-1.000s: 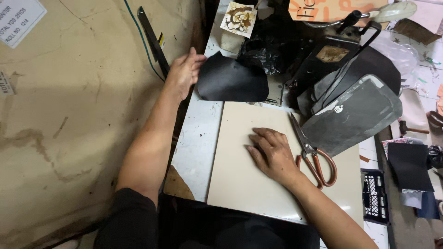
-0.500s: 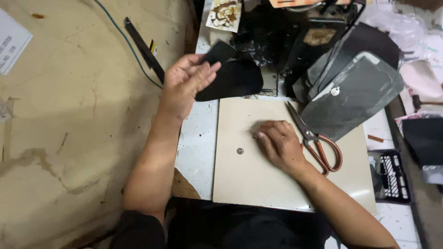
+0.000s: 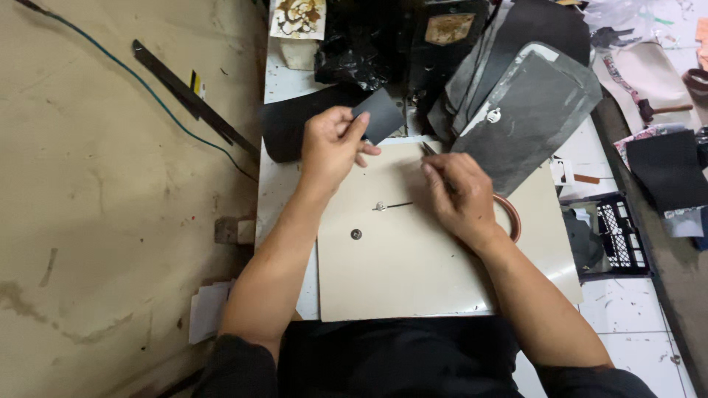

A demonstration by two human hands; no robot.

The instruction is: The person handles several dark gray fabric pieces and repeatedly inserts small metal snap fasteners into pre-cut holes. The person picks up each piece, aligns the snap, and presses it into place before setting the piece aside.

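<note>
Pinching black piece, covering scissors

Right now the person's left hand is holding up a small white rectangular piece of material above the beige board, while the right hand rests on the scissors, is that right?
Not quite. The head view shows the small rectangular piece in the left hand is black, not white. The rest holds: it is held above the top edge of the beige board, and the right hand rests on the orange-handled scissors.
</note>
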